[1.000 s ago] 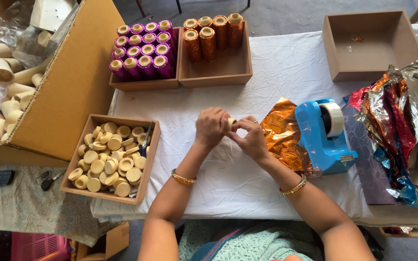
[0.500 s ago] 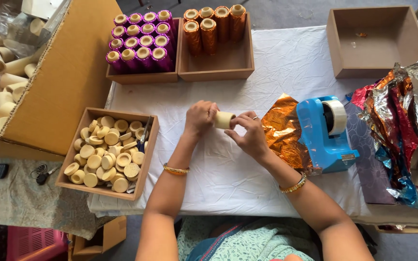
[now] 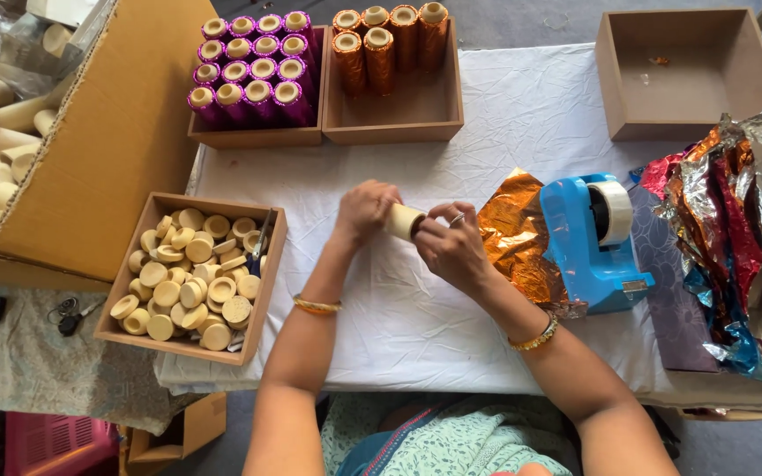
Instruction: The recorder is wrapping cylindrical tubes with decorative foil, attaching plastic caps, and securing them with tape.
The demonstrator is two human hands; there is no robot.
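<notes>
Both my hands hold one short beige cardboard tube over the white cloth. My left hand grips its left end. My right hand closes on its right end, fingers curled over the tube's rim. Just right of my right hand lies a crumpled sheet of orange foil, and beyond it stands a blue tape dispenser. A wooden tray with several beige round caps sits to the left of my left forearm.
At the back stand a tray of purple-wrapped tubes, a tray of orange-wrapped tubes and a bare wooden box. Mixed foil sheets pile at the right. A large cardboard box with bare tubes is at the left.
My hands have drawn slightly apart, so more of the tube shows between them. The tube's end now faces the camera.
</notes>
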